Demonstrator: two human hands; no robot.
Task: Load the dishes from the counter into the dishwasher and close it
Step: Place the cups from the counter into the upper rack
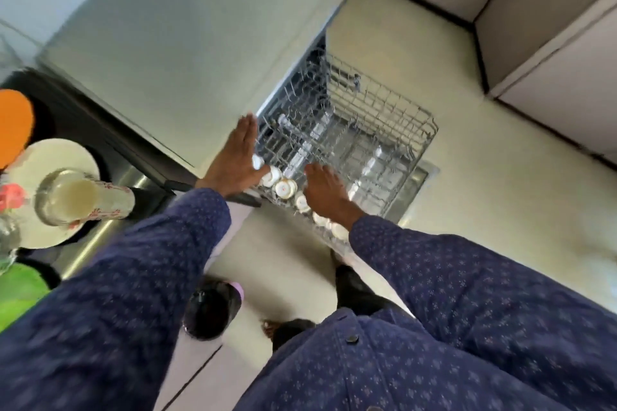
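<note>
Pulled-out grey wire dishwasher rack (384,130): row of white gold-rimmed cups (285,188) along its near edge. Your left hand (238,160) flat, fingers straight; right hand (325,192) spread over the cups.

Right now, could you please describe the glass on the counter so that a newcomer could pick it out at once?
Start at the dark counter on the left. On it lies a cream plate, and the clear glass stands over that plate. Unlike the orange plate and green plate nearby, it is see-through and holds a pale, cloudy liquid.
</note>
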